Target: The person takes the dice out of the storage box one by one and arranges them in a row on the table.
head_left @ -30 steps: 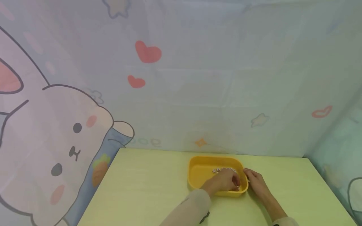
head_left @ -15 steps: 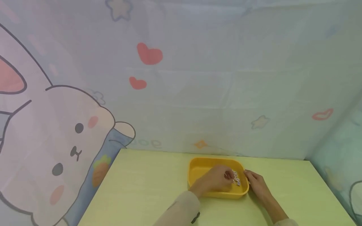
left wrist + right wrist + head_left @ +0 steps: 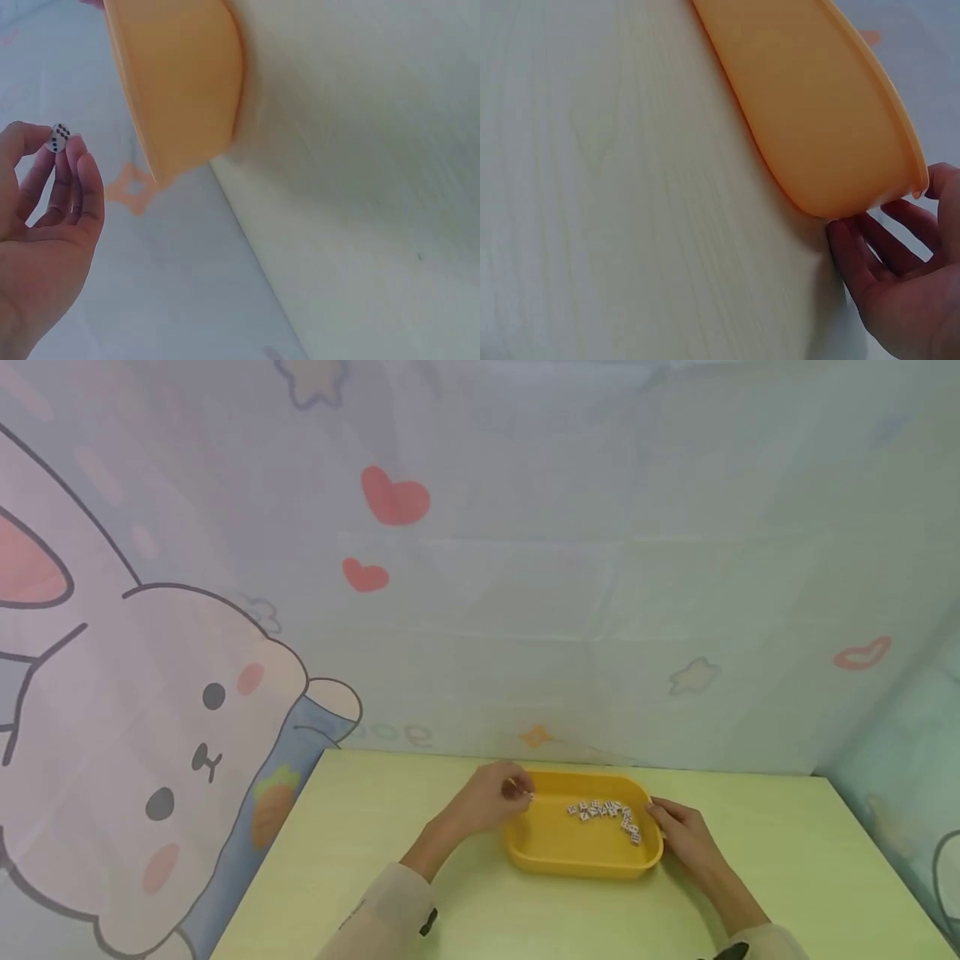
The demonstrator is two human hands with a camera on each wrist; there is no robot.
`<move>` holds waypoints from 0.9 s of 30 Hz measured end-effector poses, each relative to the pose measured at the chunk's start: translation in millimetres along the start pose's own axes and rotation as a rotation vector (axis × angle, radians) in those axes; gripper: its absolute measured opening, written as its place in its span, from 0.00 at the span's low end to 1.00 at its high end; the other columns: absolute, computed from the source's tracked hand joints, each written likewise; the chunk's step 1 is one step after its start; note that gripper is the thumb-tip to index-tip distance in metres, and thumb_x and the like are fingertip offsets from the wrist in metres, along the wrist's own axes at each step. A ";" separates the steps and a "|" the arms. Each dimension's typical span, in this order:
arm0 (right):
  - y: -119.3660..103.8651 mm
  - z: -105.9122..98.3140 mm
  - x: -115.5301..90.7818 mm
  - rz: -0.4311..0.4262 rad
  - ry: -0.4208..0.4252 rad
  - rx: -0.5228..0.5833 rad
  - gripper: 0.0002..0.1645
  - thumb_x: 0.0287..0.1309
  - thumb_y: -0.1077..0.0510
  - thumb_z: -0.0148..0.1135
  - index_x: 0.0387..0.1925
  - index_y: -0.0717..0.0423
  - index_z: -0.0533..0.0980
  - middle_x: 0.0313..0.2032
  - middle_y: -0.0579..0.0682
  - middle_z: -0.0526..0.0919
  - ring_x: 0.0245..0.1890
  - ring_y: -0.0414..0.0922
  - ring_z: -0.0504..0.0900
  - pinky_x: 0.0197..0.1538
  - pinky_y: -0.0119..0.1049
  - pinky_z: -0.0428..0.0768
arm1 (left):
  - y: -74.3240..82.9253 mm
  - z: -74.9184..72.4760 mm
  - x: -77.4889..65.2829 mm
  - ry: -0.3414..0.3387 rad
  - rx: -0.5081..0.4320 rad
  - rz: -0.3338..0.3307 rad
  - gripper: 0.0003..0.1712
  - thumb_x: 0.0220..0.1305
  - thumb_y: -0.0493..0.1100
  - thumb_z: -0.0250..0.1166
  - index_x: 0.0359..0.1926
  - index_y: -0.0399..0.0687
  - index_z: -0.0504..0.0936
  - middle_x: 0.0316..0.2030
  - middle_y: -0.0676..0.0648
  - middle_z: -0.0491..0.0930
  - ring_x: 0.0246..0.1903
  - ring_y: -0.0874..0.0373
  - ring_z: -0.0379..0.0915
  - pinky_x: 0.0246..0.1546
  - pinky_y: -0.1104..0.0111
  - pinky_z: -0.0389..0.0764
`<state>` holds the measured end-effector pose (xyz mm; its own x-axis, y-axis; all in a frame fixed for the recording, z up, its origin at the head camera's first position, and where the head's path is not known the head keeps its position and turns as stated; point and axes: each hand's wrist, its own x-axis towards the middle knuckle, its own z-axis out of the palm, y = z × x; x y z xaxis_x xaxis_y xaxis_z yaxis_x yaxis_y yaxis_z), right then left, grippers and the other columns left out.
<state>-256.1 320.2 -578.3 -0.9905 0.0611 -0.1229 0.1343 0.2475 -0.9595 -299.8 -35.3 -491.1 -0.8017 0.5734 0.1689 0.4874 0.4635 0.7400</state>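
A white die with dark pips (image 3: 59, 138) is pinched between the thumb and fingertips of my left hand (image 3: 486, 799). That hand is raised over the left end of a yellow plastic tray (image 3: 553, 839). Several white dice (image 3: 594, 809) lie inside the tray, in a loose curved row toward its back right. At the tray's right end, my right hand (image 3: 692, 843) grips the rim, thumb at the top edge and fingers against the outer wall, as the right wrist view shows.
The tray stands on a light yellow-green wood-grain table (image 3: 405, 827), near its back edge. Behind the table hangs a pale cloth backdrop (image 3: 510, 635) printed with a rabbit, hearts and stars.
My left hand has moved from among the dice at the tray's right side leftward to its left end, now with a die in its fingertips. The right hand has stayed at the rim.
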 end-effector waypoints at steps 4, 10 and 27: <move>-0.9 1.9 -0.6 0.008 0.048 -0.023 0.37 0.82 0.47 0.53 0.75 0.71 0.65 0.74 0.71 0.67 0.72 0.61 0.69 0.53 0.30 0.83 | -0.9 -7.4 -14.6 -0.009 -0.022 0.027 0.05 0.71 0.40 0.69 0.46 0.46 0.86 0.42 0.53 0.84 0.40 0.62 0.81 0.46 0.70 0.84; -1.9 2.6 1.2 0.033 0.054 -0.005 0.37 0.82 0.46 0.53 0.75 0.69 0.65 0.74 0.70 0.67 0.69 0.59 0.73 0.52 0.31 0.85 | 12.5 9.5 -31.7 -0.030 -0.078 0.101 0.07 0.71 0.40 0.72 0.47 0.48 0.86 0.42 0.55 0.85 0.41 0.67 0.80 0.48 0.67 0.85; 2.3 3.8 -3.0 0.076 0.026 0.054 0.44 0.81 0.38 0.50 0.75 0.72 0.63 0.76 0.70 0.64 0.73 0.63 0.68 0.55 0.30 0.83 | 25.6 125.3 -55.1 -0.240 -0.047 0.173 0.06 0.70 0.39 0.72 0.46 0.48 0.87 0.39 0.62 0.86 0.39 0.80 0.76 0.44 0.82 0.79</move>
<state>-253.0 316.9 -581.1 -0.9764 0.1026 -0.1902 0.2068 0.1891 -0.9599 -199.8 29.6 -563.1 -0.6003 0.7873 0.1404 0.5889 0.3165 0.7436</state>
